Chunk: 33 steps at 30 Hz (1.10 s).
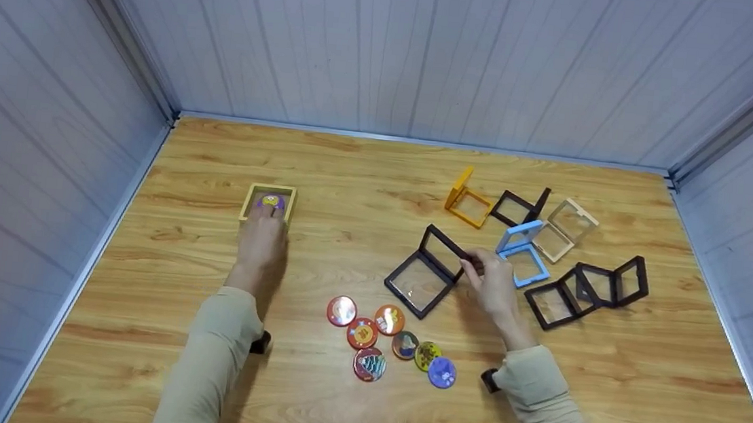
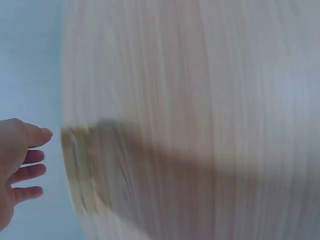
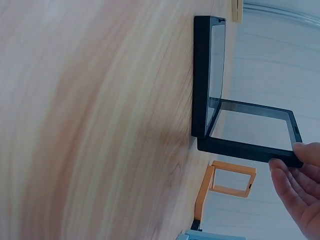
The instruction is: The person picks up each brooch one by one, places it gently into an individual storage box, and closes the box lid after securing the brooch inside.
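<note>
My left hand [image 1: 261, 239] is over a yellow-rimmed box [image 1: 246, 201] at the left of the table. Beyond its fingertips shows a round purple badge [image 1: 272, 200] with a yellow figure, inside the box. The left wrist view has this hand [image 2: 20, 162] with fingers extended and thumb apart, nothing visible between them, beside the blurred box [image 2: 82, 172]. With thumb and fingers, my right hand [image 1: 494, 286] pinches a corner of the raised half of a large black hinged display frame [image 1: 401, 300]. Its other half, with a clear film window, lies on the table.
Several round badges [image 1: 362, 333] lie at the front middle. To the right stand opened hinged frames: orange [image 1: 471, 216], blue [image 1: 531, 279], cream [image 1: 553, 254], a small black one [image 1: 507, 216] and black ones [image 1: 558, 321] close together. Pale panel walls [image 1: 390, 56] enclose the table.
</note>
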Available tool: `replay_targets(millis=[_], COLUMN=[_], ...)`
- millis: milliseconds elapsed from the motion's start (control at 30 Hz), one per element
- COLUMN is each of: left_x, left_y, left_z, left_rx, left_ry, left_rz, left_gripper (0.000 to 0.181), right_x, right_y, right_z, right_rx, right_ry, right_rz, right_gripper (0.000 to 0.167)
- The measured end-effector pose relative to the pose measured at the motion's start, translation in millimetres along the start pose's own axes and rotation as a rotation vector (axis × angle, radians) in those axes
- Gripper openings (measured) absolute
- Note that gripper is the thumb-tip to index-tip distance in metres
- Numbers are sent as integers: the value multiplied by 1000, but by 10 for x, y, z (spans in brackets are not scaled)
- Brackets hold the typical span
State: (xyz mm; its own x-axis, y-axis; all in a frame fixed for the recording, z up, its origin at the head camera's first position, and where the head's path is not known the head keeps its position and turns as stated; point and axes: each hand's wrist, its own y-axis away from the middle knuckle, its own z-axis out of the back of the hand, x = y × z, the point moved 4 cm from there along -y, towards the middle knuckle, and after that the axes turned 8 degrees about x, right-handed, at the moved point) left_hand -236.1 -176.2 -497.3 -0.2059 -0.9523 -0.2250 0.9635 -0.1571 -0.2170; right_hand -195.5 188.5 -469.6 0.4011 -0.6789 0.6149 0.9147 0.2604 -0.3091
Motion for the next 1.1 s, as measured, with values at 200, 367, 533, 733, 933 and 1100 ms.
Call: replay_targets(millis=[200,367,533,733,933,1100], left_x=[-357,-684,-993,-1272,-1461,-1572], left_y=[73,201,362,523,596,645], left_z=[82,97,45,-37,-118,-203], left_rx=[51,74,171,294,342,354], left_ry=[176,250,316,354,376,387], left_rz=[-21,-45,-62,-75,-120,-143], left_gripper=[27,32,41,49,48,46], right_x=[5,8,-5,-21,-34,-35], right_y=[21,29,34,42,42,43], right_z=[-6,-6,0,-3,-10,-2], right_rx=[-6,-11,-6,-8,-20,-16], right_ry=[-16,-8,4,-2,-16,-27], right_rz=[8,14,-12,-29,-27,-41], right_gripper=[12,11,13,13,13,14])
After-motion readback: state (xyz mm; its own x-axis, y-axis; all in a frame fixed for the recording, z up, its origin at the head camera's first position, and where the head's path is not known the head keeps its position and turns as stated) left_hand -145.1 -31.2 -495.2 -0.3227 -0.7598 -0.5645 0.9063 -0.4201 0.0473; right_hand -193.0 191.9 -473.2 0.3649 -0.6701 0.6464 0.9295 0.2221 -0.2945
